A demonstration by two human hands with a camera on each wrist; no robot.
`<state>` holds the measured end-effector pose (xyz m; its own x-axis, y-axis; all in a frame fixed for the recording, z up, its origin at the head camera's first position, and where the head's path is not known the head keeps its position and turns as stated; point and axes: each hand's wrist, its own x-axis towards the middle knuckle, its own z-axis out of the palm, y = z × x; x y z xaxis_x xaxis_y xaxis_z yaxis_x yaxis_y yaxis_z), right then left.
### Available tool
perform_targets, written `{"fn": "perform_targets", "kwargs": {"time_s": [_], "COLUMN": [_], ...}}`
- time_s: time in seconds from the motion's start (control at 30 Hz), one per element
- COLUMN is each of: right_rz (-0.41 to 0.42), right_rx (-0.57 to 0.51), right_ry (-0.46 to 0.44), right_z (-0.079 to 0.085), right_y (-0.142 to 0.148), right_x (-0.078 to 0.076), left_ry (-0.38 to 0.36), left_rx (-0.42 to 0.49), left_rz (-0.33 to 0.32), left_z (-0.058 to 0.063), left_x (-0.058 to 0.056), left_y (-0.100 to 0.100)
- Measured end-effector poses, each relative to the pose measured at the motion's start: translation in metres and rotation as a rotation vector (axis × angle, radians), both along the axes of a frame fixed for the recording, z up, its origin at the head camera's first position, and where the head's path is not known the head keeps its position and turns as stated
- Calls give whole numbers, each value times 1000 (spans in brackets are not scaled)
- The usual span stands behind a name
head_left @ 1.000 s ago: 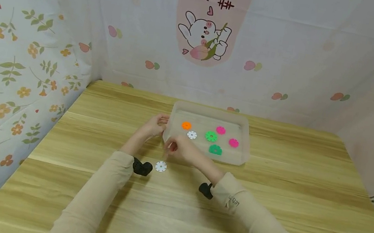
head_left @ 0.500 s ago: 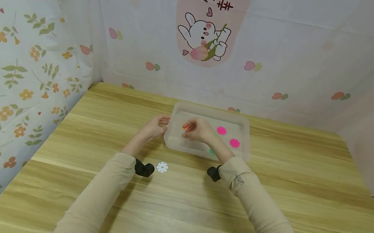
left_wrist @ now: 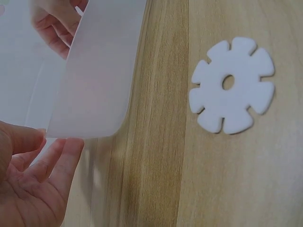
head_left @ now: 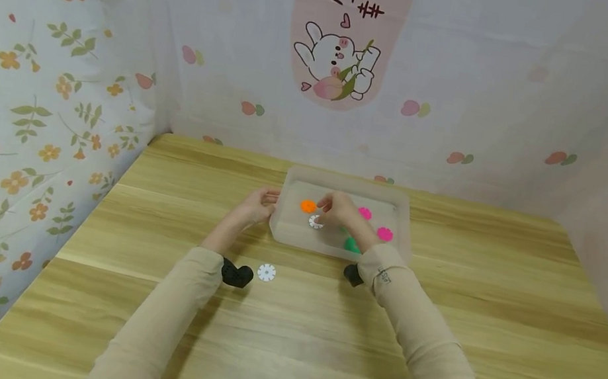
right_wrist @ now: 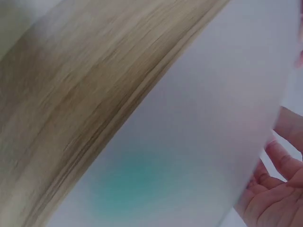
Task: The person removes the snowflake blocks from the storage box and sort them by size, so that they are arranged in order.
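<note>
My left hand (head_left: 257,206) pinches the left edge of a translucent plastic tray (head_left: 301,241); in the left wrist view its thumb lies inside the rim and its fingers outside. Over the tray's middle is my right hand (head_left: 339,209), fingers loosely bent, with nothing visible between them. Its fingertips are beside an orange notched disc (head_left: 308,206) and partly cover a white notched disc (head_left: 312,223). Two pink discs (head_left: 385,234) and a green disc (head_left: 352,244) also lie in the tray, the green one partly hidden by the right arm. Another white notched disc (left_wrist: 241,101) lies on the table.
The tray stands on a wood-grain table (head_left: 276,352) near its back edge. Behind hangs a printed cloth (head_left: 479,78), with a floral cloth (head_left: 49,127) at the left. A black wrist camera (head_left: 236,275) is close to the loose white disc.
My right hand has moved from the tray's front left corner into the tray, then slightly right, uncovering the orange disc. The reddish bit at its fingers is gone from sight. My left hand stays on the rim.
</note>
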<state>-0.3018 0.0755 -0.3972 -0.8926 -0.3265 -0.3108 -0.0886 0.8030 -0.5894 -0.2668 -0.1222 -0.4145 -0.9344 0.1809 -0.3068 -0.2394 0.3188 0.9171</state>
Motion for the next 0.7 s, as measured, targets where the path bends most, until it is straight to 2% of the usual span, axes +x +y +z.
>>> {"fn": "perform_targets", "kwargs": {"time_s": [0.03, 0.07, 0.13, 0.23, 0.27, 0.3, 0.37, 0.43, 0.6, 0.67, 0.7], "right_rz": [-5, 13, 16, 13, 15, -3, -9, -4, 5, -2, -8], "right_rx": [15, -12, 20, 35, 44, 92, 80, 88, 82, 72, 67], "right_ry": [-14, 10, -9, -29, -17, -39, -19, -2, 8, -1, -5], "right_z": [-3, -16, -23, -26, -26, -15, -10, -7, -5, -6, -6], "right_y": [1, 5, 4, 2, 1, -4, -5, -6, -7, -8, -9], "right_x": [-3, -12, -20, -22, -20, -12, -5, 1, 5, 4, 3], "left_ry": [-3, 9, 21, -5, -12, -22, -43, -48, -14, 17, 41], "left_rx": [-1, -8, -21, -25, -30, -33, -28, -21, -33, -37, -15], "left_rz": [5, 3, -5, -22, -27, -29, -29, -33, -32, -35, -39], "left_z": [0, -4, -4, 10, 15, 19, 27, 27, 5, -8, -20], "left_x": [0, -2, -1, 6, 9, 11, 16, 16, 2, -3, -10], "left_y": [1, 0, 0, 2, 3, 4, 5, 5, 2, -1, -5]}}
